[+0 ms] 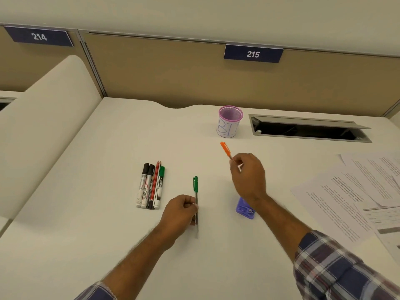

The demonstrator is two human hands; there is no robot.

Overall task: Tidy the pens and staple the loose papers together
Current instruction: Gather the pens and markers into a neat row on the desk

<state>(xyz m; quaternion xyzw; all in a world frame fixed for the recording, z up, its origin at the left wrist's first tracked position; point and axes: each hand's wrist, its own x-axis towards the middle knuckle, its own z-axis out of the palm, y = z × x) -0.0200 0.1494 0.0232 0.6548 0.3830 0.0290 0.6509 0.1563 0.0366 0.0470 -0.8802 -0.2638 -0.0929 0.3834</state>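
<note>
My left hand (180, 210) pinches a green-capped pen (195, 187) near its lower end, cap pointing away from me, just above the white desk (108, 234). My right hand (249, 176) holds an orange-capped pen (225, 150) by its lower end, raised and tilted toward a purple mesh pen cup (230, 121) at the back. A neat row of markers and pencils (151, 186) lies to the left. Partly hidden under my right wrist is a purple stapler (245, 210). Loose printed papers (346, 198) are spread at the right.
An open cable hatch (309, 128) sits in the desk right of the cup. A tan partition with the label 215 (252, 54) closes off the back. A white side divider (49, 131) borders the left.
</note>
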